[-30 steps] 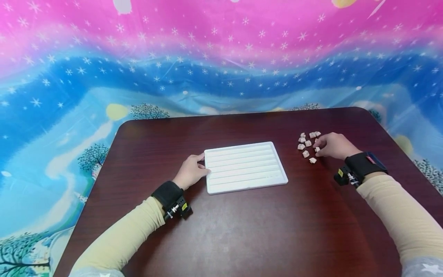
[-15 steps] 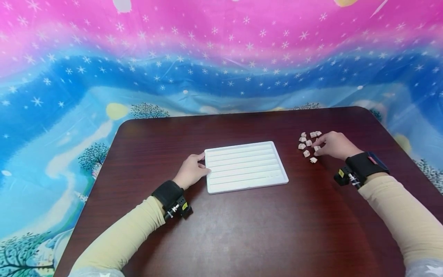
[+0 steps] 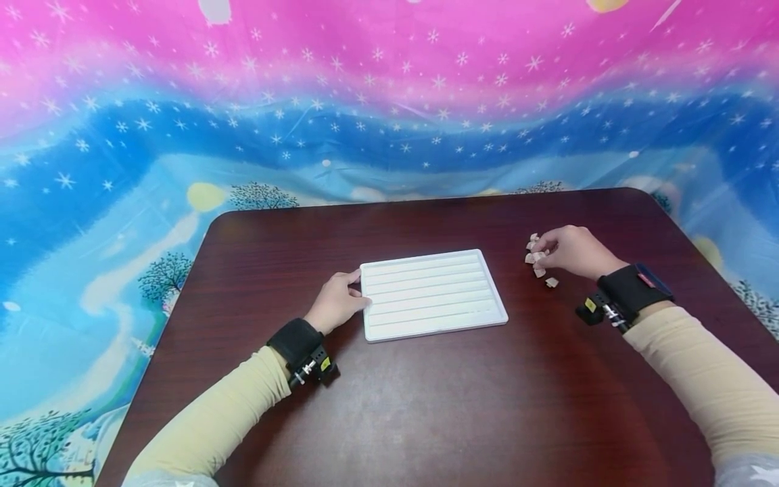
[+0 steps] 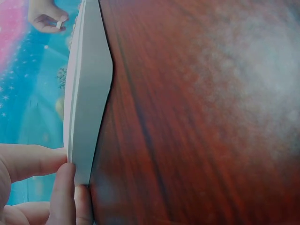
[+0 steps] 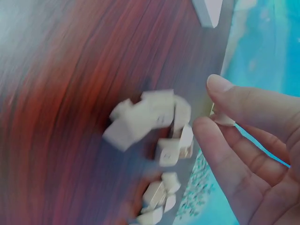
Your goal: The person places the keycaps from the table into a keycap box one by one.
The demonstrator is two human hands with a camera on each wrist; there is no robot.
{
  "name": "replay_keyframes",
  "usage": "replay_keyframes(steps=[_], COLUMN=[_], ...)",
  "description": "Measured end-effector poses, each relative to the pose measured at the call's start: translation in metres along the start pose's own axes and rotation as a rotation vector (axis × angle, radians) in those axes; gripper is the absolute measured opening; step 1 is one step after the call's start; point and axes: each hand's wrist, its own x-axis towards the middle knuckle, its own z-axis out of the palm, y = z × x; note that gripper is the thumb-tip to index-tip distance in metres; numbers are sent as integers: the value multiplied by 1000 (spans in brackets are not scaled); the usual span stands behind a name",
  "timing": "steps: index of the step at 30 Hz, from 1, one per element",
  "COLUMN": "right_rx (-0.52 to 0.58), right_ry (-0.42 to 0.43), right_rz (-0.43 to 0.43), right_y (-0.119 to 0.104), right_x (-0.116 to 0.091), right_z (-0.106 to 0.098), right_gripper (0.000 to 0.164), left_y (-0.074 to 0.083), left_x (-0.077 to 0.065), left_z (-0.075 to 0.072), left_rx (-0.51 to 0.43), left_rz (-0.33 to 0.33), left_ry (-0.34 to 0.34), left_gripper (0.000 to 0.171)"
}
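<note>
My left hand (image 3: 333, 302) grips the left edge of a white ridged tray (image 3: 433, 295), thumb on its rim; the left wrist view shows the fingers along the tray's side wall (image 4: 89, 93). At the right, my right hand (image 3: 581, 252) is over a loose group of small beige keycaps (image 3: 551, 283) and hides part of the group. Between its thumb and fingers it pinches one keycap (image 5: 223, 119), also visible as a pale keycap (image 4: 59, 25) in the left wrist view. Several keycaps (image 5: 168, 152) lie below, some bearing small dark marks.
Both things rest on a dark reddish-brown table (image 3: 395, 406) with rounded far corners. A pink and blue patterned cloth (image 3: 377, 101) hangs behind it. The tray's corner (image 5: 208, 11) shows at the top of the right wrist view.
My right hand has picked up a keycap and moved up and left over the others. The left hand and the tray have stayed in place.
</note>
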Motion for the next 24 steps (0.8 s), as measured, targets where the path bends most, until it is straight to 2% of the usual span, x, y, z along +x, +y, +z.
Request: replay_keyframes(steps=[8, 13, 17, 24], right_rx=[90, 99, 65, 79], right_ry=[-40, -52, -35, -45], right_rz=[-1, -2, -42, -105], right_y=[-28, -44, -54, -72], right_x=[3, 9, 15, 26], right_z=[6, 9, 13, 24], right_gripper=[35, 29, 27, 24], left_y=[1, 1, 1, 0], left_x=[-1, 0, 1, 0], left_z=[0, 1, 1, 2], left_rx=[-8, -4, -2, 5], left_rz=[0, 5, 6, -7], left_ry=[3, 9, 12, 11], left_gripper=[73, 73, 73, 74])
